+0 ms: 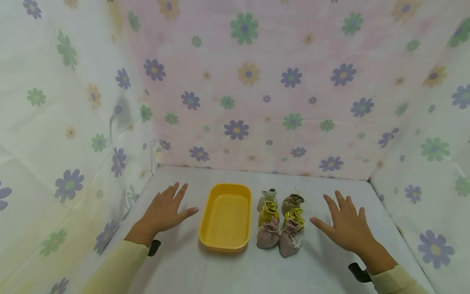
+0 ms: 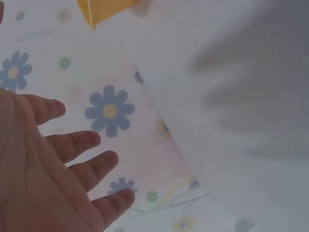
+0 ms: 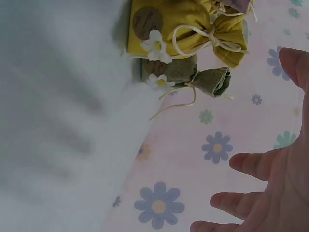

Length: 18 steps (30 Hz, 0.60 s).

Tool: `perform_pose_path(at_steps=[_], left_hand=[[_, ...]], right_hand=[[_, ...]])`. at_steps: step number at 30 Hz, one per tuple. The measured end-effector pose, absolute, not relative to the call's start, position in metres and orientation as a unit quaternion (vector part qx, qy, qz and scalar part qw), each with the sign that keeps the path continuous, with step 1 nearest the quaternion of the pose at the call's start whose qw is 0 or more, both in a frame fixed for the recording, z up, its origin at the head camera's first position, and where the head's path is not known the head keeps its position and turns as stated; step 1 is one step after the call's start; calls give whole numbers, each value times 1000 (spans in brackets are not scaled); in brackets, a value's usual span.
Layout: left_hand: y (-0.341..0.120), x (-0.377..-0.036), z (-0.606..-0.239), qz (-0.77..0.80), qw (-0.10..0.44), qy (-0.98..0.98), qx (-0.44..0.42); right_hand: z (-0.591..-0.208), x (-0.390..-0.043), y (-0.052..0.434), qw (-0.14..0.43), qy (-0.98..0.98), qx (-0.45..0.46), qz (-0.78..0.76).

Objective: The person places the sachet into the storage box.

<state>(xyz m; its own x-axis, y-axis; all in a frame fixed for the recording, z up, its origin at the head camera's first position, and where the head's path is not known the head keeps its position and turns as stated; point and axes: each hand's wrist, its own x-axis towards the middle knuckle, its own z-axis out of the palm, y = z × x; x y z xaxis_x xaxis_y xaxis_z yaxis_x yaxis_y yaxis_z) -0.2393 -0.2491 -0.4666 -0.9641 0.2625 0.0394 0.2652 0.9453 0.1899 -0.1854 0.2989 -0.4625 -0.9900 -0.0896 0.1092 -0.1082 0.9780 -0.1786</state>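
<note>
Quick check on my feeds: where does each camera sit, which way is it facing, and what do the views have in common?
Head: worn on the head, looking forward and down at the table, yellow tray and pouches; both hands and sleeves show.
Left wrist: looks past the left hand toward the flowered cloth; a tray corner shows.
Right wrist: looks past the right hand at the pouches.
Shared: head and left wrist see the tray; head and right wrist the pouches.

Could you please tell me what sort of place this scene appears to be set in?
Probably a small staged tabletop booth, not a lived-in room. Flower-printed cloth hangs as walls on three sides of a white table, which holds only a yellow tray and a cluster of small drawstring pouches between two open hands.
</note>
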Motion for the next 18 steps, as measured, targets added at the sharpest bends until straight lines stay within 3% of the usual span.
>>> perform_pose_path(at_steps=[5,12,18], left_hand=[[-239,-238,-479,-122,6,-983,-141],[-231,-237,-498,-223,-26,-968,-114],[-220,-243,-511,-305,-29,-948,-88]], right_hand=[[-462,-185,286,109,-984,82,118],[-468,-184,264,130,-975,103,148],[-469,-188,244,188,-956,138,178]])
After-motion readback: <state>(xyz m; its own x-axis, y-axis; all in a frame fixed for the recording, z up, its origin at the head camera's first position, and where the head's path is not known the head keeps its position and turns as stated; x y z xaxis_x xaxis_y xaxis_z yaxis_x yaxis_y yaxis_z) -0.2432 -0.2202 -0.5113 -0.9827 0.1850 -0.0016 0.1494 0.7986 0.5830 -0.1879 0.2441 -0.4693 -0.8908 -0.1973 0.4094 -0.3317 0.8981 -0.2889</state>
